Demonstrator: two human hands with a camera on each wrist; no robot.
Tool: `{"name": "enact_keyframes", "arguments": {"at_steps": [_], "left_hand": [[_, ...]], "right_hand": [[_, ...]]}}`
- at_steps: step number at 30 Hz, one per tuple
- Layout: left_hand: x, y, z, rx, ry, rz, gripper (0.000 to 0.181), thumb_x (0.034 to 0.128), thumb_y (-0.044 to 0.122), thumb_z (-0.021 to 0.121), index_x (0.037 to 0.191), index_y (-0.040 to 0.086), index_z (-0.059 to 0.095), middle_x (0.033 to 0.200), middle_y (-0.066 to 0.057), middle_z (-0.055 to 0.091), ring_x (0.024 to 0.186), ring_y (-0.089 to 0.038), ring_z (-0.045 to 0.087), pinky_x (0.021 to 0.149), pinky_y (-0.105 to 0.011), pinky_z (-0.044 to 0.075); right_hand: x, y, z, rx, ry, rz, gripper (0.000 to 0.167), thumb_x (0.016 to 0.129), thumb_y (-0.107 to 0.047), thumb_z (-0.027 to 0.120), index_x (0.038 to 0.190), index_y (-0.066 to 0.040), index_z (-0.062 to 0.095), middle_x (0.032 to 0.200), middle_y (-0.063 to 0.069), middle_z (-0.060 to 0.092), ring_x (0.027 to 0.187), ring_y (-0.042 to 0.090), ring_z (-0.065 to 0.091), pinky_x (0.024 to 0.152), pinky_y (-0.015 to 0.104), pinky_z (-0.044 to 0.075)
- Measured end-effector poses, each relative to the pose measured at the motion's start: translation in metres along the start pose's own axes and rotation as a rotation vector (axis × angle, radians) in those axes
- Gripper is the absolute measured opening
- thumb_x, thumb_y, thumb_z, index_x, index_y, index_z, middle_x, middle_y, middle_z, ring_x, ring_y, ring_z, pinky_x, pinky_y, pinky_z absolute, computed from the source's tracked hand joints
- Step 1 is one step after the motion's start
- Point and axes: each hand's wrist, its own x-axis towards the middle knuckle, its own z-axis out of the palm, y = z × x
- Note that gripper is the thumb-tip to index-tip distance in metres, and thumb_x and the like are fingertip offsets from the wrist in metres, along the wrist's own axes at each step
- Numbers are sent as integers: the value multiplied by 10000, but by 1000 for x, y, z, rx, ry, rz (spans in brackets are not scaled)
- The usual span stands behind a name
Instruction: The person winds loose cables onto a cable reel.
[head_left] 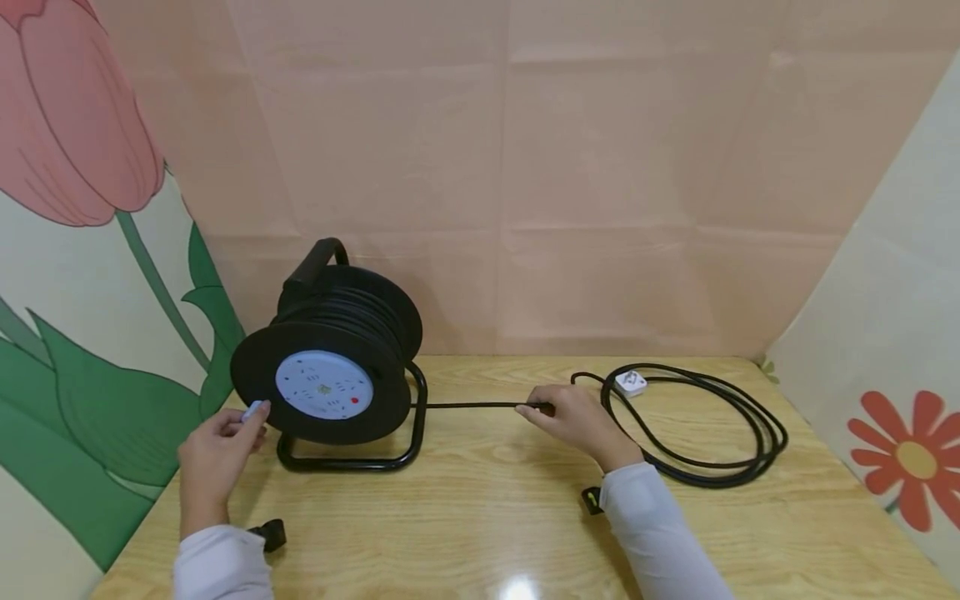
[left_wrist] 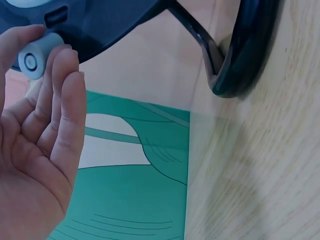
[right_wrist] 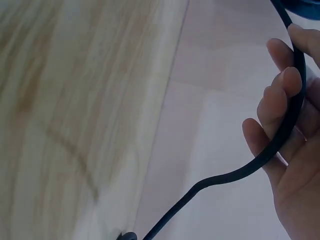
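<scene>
A black cable reel [head_left: 322, 333] stands on its tubular frame at the left of the table, its white socket panel [head_left: 324, 383] facing forward. My left hand [head_left: 217, 458] pinches the pale grey-blue crank knob [left_wrist: 37, 57] at the reel's left edge, between thumb and fingers. To the right of the reel, my right hand [head_left: 581, 421] holds the black cable [head_left: 465, 406], which runs straight from the drum. In the right wrist view the cable [right_wrist: 282, 135] crosses the curled fingers, with the thumb against it. Several turns of cable are wound on the drum.
Loose cable coils [head_left: 701, 480] lie on the right of the wooden table [head_left: 450, 533], with a white plug [head_left: 630, 383] at their upper left. A pink backdrop [head_left: 525, 167] rises behind the table, and flower-printed panels stand at both sides.
</scene>
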Motion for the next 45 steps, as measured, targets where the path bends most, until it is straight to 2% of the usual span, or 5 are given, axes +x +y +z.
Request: {"name": "enact_keyframes", "arguments": {"at_steps": [9,27,34,41,45], "left_hand": [[-1,4,0,-81,85,-22,553,855,622,697,962,79,710,749,64,719,693,-27,621,688,-246,416],[-4,26,-3,-603,187,-103,389,794,374,858,946,53,697,750,41,727,657,-56,708,698,-98,510],[-5,29,-2,-650,227,-90,372,788,335,870,947,46,697,741,54,721,664,-68,713,690,-97,517],[-5,34,-1,-666,260,-51,366,798,341,859,986,65,713,786,67,734,695,-41,708,707,-92,507],[-6,36,-1,-664,268,-36,365,798,341,858,993,67,716,797,70,736,707,-42,707,705,-93,511]], "right_hand": [[4,-2,9,32,-50,-86,130,1009,-150,617,1045,-74,716,925,-39,664,768,92,574,663,311,513],[3,-11,18,8,-124,-49,178,1026,-268,605,1103,-157,722,1055,-57,692,935,106,612,821,372,528],[4,-13,20,1,-85,-90,123,991,-133,653,1100,-110,705,1037,-34,684,943,146,602,809,374,533],[4,-15,20,88,-137,66,138,1019,-293,614,1034,-179,690,962,-114,643,875,75,590,766,331,523],[5,-15,23,96,-160,60,125,1016,-277,620,1008,-172,687,905,-110,638,772,56,566,678,287,507]]}}
